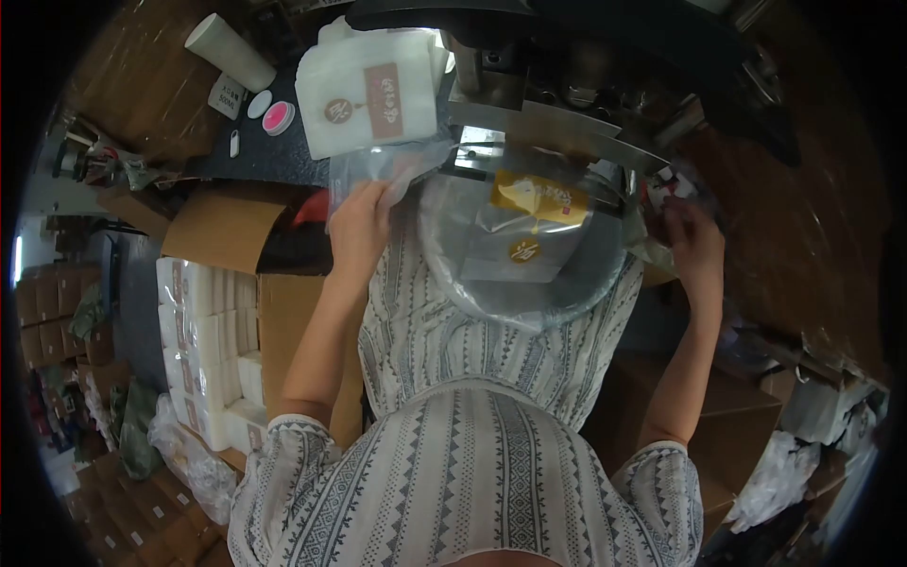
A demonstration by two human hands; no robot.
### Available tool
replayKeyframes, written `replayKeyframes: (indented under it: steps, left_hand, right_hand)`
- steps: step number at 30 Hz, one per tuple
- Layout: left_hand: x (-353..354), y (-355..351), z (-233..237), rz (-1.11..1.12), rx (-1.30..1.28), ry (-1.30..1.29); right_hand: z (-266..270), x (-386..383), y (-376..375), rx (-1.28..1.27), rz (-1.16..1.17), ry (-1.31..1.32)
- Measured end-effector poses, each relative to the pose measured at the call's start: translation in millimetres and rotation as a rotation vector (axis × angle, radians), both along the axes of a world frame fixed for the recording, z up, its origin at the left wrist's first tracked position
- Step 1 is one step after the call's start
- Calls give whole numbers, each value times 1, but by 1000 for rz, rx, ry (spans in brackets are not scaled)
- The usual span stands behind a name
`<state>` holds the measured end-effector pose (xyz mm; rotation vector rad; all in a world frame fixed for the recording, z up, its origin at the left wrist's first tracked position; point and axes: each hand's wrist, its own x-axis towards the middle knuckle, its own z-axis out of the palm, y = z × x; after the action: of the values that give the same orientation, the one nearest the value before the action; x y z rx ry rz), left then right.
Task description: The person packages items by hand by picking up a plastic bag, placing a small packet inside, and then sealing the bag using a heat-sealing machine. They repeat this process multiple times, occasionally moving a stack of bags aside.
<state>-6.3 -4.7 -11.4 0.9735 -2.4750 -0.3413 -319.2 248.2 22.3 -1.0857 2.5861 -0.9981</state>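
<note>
Clear bag (pixel 414 163): at the front edge of the dark tabletop (pixel 302 151), just beside the stack of white printed bags (pixel 368 94).
Left hand (pixel 359 227): closed, gripping the clear bag.
Yellow-printed packet (pixel 529 227): on the round plastic-covered tray (pixel 453 274), below the machine's metal bar (pixel 557 128).
Right hand (pixel 697 241): fingers curled at a crumpled wrapped bundle (pixel 664 187); cannot tell whether it grips.
Far left: pink round tin (pixel 278 117), near the tilted white cup (pixel 230 52).
</note>
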Motion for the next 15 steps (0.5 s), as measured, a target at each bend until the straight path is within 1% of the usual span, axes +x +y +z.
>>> replayKeyframes:
  steps: [1,2,3,4,5,7,8,10,11,13,15]
  left_hand:
    - [1,6,4,18,25,48]
    - [1,12,8,38,50,95]
    - [0,20,12,38,54,92]
    - [-4,29,16,-8,35,125]
    - [-8,37,20,-54,14,159]
    - [-17,50,28,-73,8,151]
    - [-21,54,30,-94,-1,143]
    - [-25,57,33,-107,4,162]
    - [-27,58,34,-122,12,182]
    - [-28,61,39,-127,6,151]
    - [-30,65,40,-129,1,120]
  right_hand:
    - [5,2,1,-101,24,-46]
    - [11,6,-2,-98,25,-48]
    - [22,17,-9,-143,-7,-147]
    - [29,26,-15,-189,-40,-245]
    - [32,33,-20,-187,-41,-245]
    - [36,45,-30,-211,138,-511]
    - [38,55,-36,-213,141,-510]
    - [40,76,-46,-244,385,-358]
    - [39,80,-51,-245,383,-359]
    - [36,82,-61,-263,575,309]
    - [33,86,-66,-286,606,294]
